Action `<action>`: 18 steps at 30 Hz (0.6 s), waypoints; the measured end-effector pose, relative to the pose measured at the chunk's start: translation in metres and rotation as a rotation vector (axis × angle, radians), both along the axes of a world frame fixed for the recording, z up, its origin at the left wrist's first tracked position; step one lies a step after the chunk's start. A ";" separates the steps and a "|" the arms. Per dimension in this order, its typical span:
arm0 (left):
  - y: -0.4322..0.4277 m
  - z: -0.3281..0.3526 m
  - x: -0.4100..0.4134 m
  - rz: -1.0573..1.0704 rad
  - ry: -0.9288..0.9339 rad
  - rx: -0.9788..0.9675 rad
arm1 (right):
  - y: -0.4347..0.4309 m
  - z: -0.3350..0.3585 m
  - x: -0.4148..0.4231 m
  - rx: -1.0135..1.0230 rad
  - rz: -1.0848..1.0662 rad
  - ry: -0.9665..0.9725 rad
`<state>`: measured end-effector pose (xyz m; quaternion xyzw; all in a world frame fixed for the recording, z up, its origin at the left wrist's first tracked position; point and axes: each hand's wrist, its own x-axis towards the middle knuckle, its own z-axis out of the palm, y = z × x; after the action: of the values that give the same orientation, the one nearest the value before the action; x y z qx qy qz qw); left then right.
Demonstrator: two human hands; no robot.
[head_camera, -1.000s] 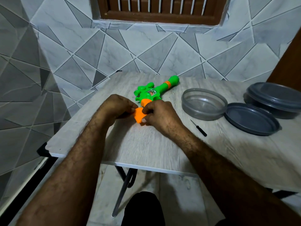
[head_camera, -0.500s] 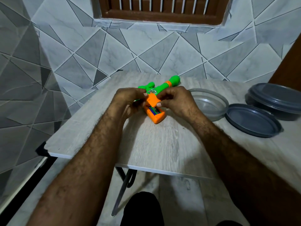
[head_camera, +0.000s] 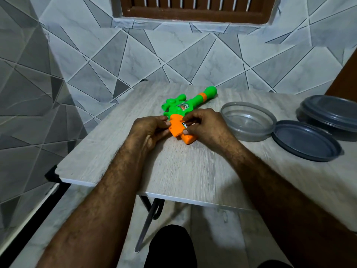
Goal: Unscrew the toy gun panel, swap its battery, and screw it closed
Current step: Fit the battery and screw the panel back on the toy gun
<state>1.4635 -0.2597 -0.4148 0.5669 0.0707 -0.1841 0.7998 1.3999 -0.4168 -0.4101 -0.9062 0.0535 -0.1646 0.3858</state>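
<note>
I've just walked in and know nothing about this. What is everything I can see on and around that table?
toy gun: one, green with an orange band, mid-table
grip: one, orange, the gun's near end
panel: one, orange, held over the grip
battery: one partly seen, dark, inside the grip
bowl: one, clear, right of the gun
lid: one, dark grey, right of the bowl
covered container: one, dark grey, far right
table: one, pale wood grain
wall tiles: many, grey and white, behind
window frame: one, brown, top
left hand: one, pinches the panel
right hand: one, pinches the panel
</note>
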 end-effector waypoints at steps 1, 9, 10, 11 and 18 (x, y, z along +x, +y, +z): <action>0.001 0.000 0.000 0.000 0.000 0.002 | -0.002 -0.001 0.002 0.010 -0.017 -0.006; 0.006 -0.002 -0.004 0.007 -0.025 0.012 | -0.015 -0.006 0.004 0.018 -0.029 0.004; 0.006 -0.002 -0.004 0.009 -0.023 0.015 | -0.016 -0.007 0.005 0.015 -0.024 0.008; 0.007 -0.003 -0.004 0.010 -0.021 0.020 | -0.016 -0.008 0.006 0.009 -0.020 0.011; 0.006 -0.003 -0.007 0.002 -0.015 0.039 | -0.022 -0.013 0.012 0.018 -0.012 0.011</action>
<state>1.4568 -0.2534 -0.4181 0.5838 0.0688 -0.1777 0.7892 1.4114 -0.4386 -0.4231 -0.9033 0.0625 -0.1614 0.3926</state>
